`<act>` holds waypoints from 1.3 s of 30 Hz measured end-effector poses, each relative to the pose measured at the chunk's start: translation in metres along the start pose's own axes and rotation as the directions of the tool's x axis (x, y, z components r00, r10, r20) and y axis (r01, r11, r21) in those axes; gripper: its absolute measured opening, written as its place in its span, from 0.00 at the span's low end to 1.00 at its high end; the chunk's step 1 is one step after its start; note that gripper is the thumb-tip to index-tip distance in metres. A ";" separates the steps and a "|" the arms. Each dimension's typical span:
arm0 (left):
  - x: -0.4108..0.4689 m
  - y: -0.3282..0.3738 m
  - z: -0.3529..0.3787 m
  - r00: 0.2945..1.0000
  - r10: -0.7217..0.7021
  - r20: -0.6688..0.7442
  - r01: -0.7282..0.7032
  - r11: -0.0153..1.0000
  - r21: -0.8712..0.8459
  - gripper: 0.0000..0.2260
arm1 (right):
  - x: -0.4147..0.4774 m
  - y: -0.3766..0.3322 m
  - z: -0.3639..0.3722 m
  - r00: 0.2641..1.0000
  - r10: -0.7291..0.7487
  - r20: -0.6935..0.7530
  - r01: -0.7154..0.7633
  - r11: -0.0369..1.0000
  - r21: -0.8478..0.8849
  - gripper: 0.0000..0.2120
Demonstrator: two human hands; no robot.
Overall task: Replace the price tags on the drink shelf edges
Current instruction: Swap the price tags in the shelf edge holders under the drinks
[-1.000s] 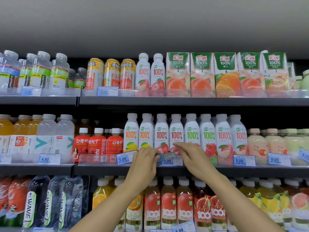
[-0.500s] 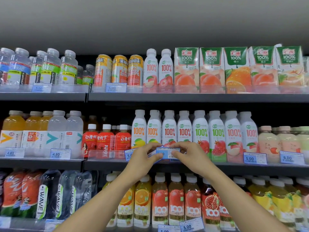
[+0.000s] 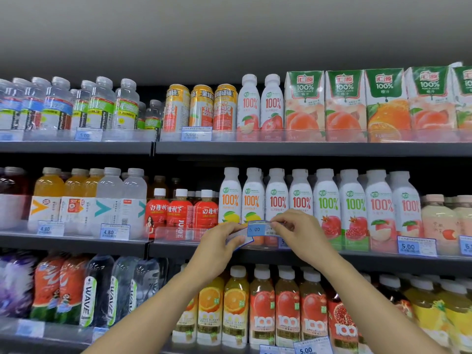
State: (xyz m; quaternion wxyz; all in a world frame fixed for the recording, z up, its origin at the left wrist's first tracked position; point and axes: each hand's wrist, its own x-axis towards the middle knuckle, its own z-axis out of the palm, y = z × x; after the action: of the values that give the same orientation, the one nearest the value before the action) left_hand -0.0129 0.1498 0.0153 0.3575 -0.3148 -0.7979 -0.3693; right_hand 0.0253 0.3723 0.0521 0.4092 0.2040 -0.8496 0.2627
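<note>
My right hand (image 3: 300, 232) pinches the 5.00 tag (image 3: 260, 229) at the middle shelf's clear strip (image 3: 176, 232); my left hand (image 3: 219, 247) pinches a second tag (image 3: 240, 239) just below; I judge they could get swapped, or the tag seats crooked.

Bright, even overhead light; wide-angle bowing at edges; lower-left bottles (image 3: 18, 287) motion-blurred.

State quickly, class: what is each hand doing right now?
Left hand: closed on a spare price tag.
Right hand: pinching the 5.00 price tag at the shelf edge.
</note>
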 end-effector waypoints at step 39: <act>-0.053 -0.133 -0.090 0.950 0.262 -0.171 -0.135 0.837 0.531 0.08 | 0.039 -0.102 0.162 0.944 -0.329 -0.019 0.291 0.861 -0.418 0.09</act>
State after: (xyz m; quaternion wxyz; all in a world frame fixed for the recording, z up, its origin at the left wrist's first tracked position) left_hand -0.0558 -0.0065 -0.0338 0.5574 -0.2436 -0.7814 -0.1391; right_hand -0.0354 0.1887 0.0264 0.5173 0.2359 -0.8224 0.0187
